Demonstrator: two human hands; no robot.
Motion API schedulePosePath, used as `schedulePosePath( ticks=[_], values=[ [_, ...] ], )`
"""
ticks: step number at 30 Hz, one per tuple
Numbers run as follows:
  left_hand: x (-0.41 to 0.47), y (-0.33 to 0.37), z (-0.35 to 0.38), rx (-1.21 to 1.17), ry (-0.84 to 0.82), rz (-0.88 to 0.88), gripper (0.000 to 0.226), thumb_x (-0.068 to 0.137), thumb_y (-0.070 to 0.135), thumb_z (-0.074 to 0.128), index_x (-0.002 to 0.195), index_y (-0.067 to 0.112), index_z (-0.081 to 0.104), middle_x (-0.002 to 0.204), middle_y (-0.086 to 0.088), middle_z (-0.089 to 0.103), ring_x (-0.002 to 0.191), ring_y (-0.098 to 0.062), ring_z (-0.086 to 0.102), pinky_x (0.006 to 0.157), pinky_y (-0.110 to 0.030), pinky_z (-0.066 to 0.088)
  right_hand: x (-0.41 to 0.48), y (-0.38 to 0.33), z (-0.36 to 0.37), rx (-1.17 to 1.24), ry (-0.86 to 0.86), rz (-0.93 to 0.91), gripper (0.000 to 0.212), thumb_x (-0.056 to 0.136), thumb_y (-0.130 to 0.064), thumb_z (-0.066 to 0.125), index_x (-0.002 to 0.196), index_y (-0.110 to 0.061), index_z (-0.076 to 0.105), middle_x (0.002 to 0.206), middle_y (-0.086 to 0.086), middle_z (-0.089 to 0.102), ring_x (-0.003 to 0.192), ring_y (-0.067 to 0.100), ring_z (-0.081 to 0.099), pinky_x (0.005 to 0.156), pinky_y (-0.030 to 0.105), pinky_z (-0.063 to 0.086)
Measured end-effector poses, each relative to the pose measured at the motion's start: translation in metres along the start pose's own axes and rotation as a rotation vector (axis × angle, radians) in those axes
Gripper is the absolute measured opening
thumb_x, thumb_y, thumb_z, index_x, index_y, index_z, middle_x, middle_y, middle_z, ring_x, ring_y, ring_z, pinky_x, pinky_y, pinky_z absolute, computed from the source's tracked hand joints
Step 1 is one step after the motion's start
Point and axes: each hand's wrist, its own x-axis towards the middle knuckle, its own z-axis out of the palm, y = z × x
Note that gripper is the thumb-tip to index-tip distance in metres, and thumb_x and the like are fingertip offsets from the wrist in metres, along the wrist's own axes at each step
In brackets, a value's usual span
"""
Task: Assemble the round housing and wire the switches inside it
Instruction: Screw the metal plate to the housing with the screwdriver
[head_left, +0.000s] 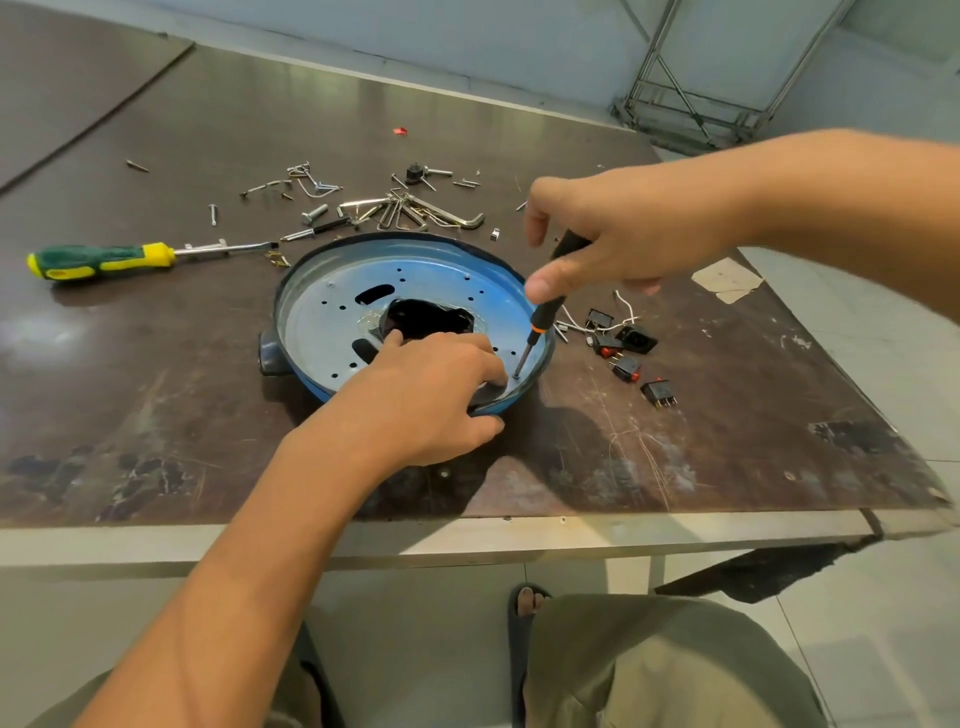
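The round blue housing (332, 306) lies open side up on the dark table, with a perforated metal plate and a black opening in its middle. My left hand (431, 395) presses on its near rim, fingers beside a screw (517, 375). My right hand (613, 234) holds a small black screwdriver (545, 317) upright, its tip on that screw near the housing's right edge. Several black rocker switches (626, 345) with red buttons and white wires lie on the table just right of the housing.
A green and yellow screwdriver (104, 258) lies to the left. Loose screws, bolts and hex keys (410, 210) are scattered behind the housing. A torn paper scrap (727, 278) sits at the right. The table's front edge (467, 540) is near my knees.
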Motion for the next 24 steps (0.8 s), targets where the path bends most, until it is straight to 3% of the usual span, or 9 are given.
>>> schedulePosePath(
  ticks=[3, 5, 9, 12, 14, 17, 18, 21, 24],
  values=[
    [-0.001, 0.000, 0.001, 0.005, 0.002, 0.003, 0.043, 0.087, 0.051, 0.063, 0.127, 0.034, 0.060, 0.124, 0.015, 0.055, 0.117, -0.013, 0.053, 0.111, -0.065, 0.030, -0.009, 0.002, -0.007, 0.060, -0.116, -0.040, 0.031, 0.091, -0.049, 0.062, 0.108, -0.031, 0.044, 0.051, 0.003, 0.064, 0.038, 0.016, 0.050, 0.041, 0.026, 0.044],
    [-0.001, 0.000, 0.001, 0.002, 0.005, 0.003, 0.044, 0.087, 0.050, 0.064, 0.128, 0.034, 0.060, 0.124, 0.015, 0.056, 0.117, -0.013, 0.054, 0.111, -0.065, 0.029, -0.008, 0.000, -0.002, -0.006, 0.028, -0.097, 0.024, 0.090, -0.050, 0.064, 0.093, -0.027, 0.056, 0.051, 0.004, 0.061, 0.042, 0.019, 0.053, 0.042, 0.030, 0.043],
    [-0.001, 0.000, 0.001, -0.006, 0.011, 0.006, 0.044, 0.086, 0.050, 0.064, 0.128, 0.034, 0.060, 0.122, 0.015, 0.056, 0.116, -0.012, 0.054, 0.111, -0.065, 0.030, 0.003, -0.004, 0.016, -0.199, 0.372, -0.001, 0.058, 0.092, -0.063, 0.052, 0.069, -0.011, 0.061, 0.054, 0.005, 0.052, 0.051, 0.024, 0.046, 0.049, 0.029, 0.034],
    [0.000, -0.001, 0.001, -0.008, 0.009, 0.001, 0.044, 0.086, 0.049, 0.065, 0.127, 0.034, 0.061, 0.122, 0.015, 0.057, 0.116, -0.013, 0.054, 0.111, -0.065, 0.031, 0.001, 0.000, 0.011, -0.123, 0.204, -0.017, 0.048, 0.090, -0.064, 0.053, 0.095, -0.017, 0.059, 0.070, 0.003, 0.062, 0.064, 0.025, 0.059, 0.056, 0.037, 0.048],
    [0.000, -0.001, 0.002, -0.004, 0.013, -0.001, 0.045, 0.086, 0.050, 0.065, 0.127, 0.034, 0.061, 0.123, 0.015, 0.057, 0.116, -0.013, 0.054, 0.110, -0.065, 0.031, -0.006, 0.005, 0.001, 0.010, 0.026, -0.059, 0.038, 0.088, -0.052, 0.064, 0.110, -0.028, 0.045, 0.063, 0.002, 0.064, 0.054, 0.020, 0.061, 0.052, 0.040, 0.053],
    [0.000, 0.000, 0.002, -0.003, 0.009, -0.001, 0.045, 0.086, 0.050, 0.064, 0.127, 0.033, 0.061, 0.123, 0.014, 0.056, 0.116, -0.013, 0.054, 0.110, -0.065, 0.031, -0.009, 0.007, 0.000, -0.001, 0.026, -0.129, 0.020, 0.090, -0.042, 0.063, 0.097, -0.029, 0.048, 0.050, -0.003, 0.062, 0.039, 0.017, 0.058, 0.047, 0.039, 0.052],
    [0.000, 0.000, 0.002, -0.004, 0.008, -0.003, 0.044, 0.086, 0.050, 0.064, 0.127, 0.033, 0.061, 0.123, 0.014, 0.056, 0.116, -0.013, 0.054, 0.110, -0.065, 0.031, -0.006, 0.008, 0.003, -0.053, 0.094, -0.139, 0.023, 0.089, -0.049, 0.061, 0.091, -0.027, 0.052, 0.050, -0.002, 0.062, 0.042, 0.019, 0.061, 0.048, 0.038, 0.051],
    [0.000, 0.000, 0.001, -0.003, 0.016, 0.001, 0.042, 0.086, 0.049, 0.064, 0.125, 0.033, 0.061, 0.121, 0.014, 0.057, 0.114, -0.012, 0.054, 0.110, -0.064, 0.032, 0.001, 0.007, 0.006, -0.172, 0.236, 0.021, 0.061, 0.085, -0.071, 0.048, 0.076, -0.012, 0.061, 0.050, 0.005, 0.061, 0.048, 0.026, 0.063, 0.047, 0.029, 0.042],
    [-0.001, 0.000, 0.002, -0.002, 0.021, 0.001, 0.041, 0.086, 0.049, 0.064, 0.123, 0.033, 0.062, 0.120, 0.015, 0.057, 0.112, -0.013, 0.055, 0.110, -0.064, 0.031, -0.002, 0.011, 0.007, -0.253, 0.162, 0.085, 0.065, 0.082, -0.077, 0.041, 0.097, -0.015, 0.053, 0.060, 0.005, 0.066, 0.056, 0.025, 0.065, 0.052, 0.033, 0.046]
  ],
)
